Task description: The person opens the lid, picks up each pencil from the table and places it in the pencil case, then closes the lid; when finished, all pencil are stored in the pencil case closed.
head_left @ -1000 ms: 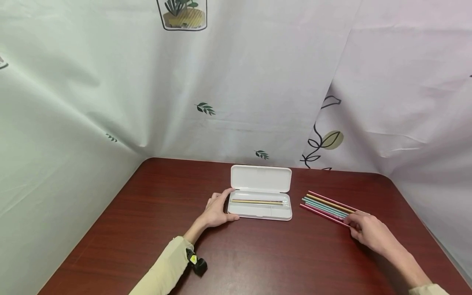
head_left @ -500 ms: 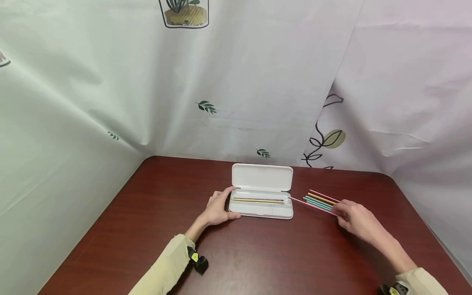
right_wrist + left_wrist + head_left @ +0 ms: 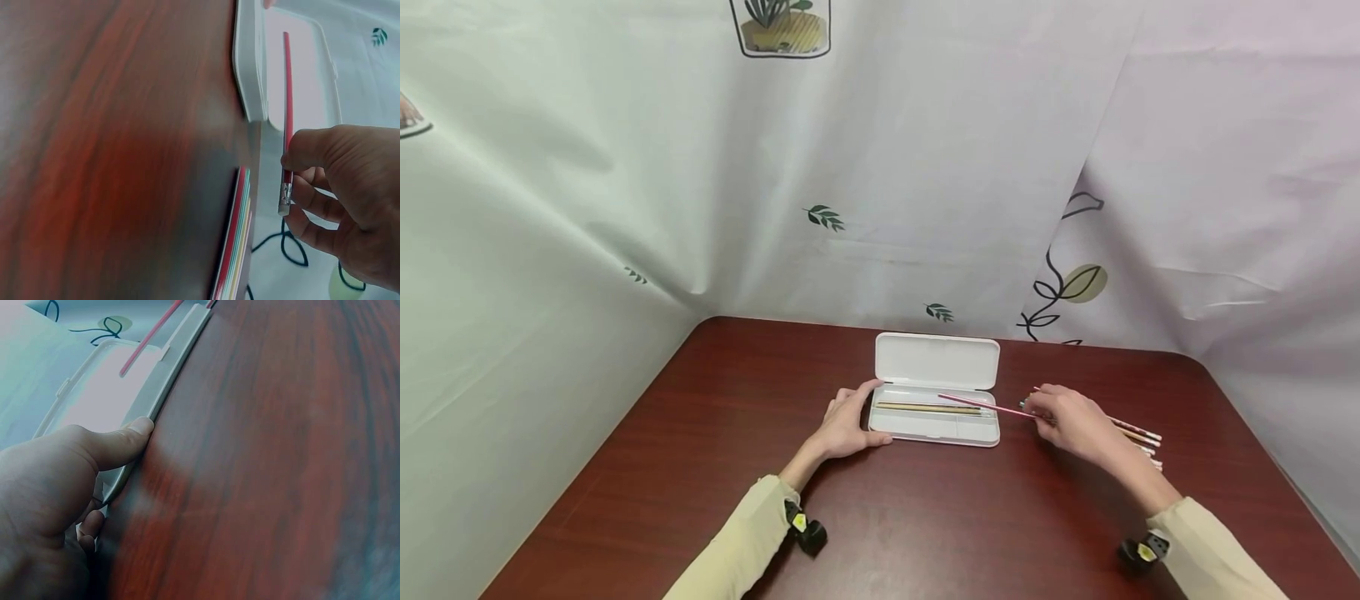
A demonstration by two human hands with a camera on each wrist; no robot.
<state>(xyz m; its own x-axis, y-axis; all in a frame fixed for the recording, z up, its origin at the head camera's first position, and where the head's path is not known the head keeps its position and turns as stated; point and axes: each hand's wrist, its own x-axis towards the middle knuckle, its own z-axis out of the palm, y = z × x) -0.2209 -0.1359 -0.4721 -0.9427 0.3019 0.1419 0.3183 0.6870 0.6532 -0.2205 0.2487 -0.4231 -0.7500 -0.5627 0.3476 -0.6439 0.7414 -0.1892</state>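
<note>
My left hand (image 3: 842,429) grips the left end of a white pencil case (image 3: 917,428), its thumb at the front edge and a finger at the back corner. The case lies with its lid (image 3: 936,360) raised, and a few pencils (image 3: 925,408) lie in its long compartment. Between thumb and fingers my right hand (image 3: 1082,429) pinches a red pencil (image 3: 288,94) near its eraser end. The far tip of this pencil reaches over the case from the right, tilted slightly. In the right wrist view, its metal ferrule and pale eraser show beside the fingers.
Several coloured pencils (image 3: 234,237) lie side by side on the dark red-brown table (image 3: 940,517), right of the case and partly hidden under my right hand in the head view. A patterned white cloth (image 3: 880,208) hangs behind the table.
My right hand has picked up the red pencil from the group and carried it left until its tip overhangs the case. The left hand keeps its grip on the case.
</note>
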